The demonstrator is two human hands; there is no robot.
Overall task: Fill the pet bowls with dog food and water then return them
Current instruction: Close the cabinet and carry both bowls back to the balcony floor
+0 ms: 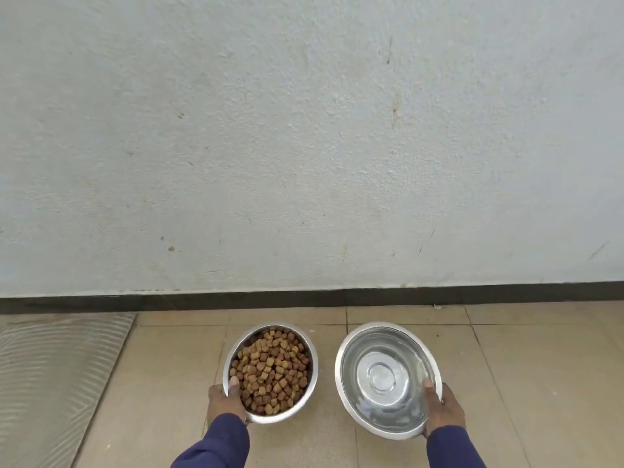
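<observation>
A steel bowl (310, 346) full of brown dog kibble (271, 369) is low over the tiled floor, left of centre. My left hand (225, 401) grips its near-left rim, thumb inside the bowl. Beside it on the right is a wider steel bowl (344, 383) holding clear water (381, 376), tilted a little toward me. My right hand (442, 408) grips its near-right rim, thumb over the edge. Whether either bowl touches the floor I cannot tell.
A pale blue-grey wall (304, 146) with a dark skirting strip (304, 295) rises just behind the bowls. A ribbed grey mat (50, 373) lies on the floor at the left. Beige floor tiles (540, 383) spread to the right.
</observation>
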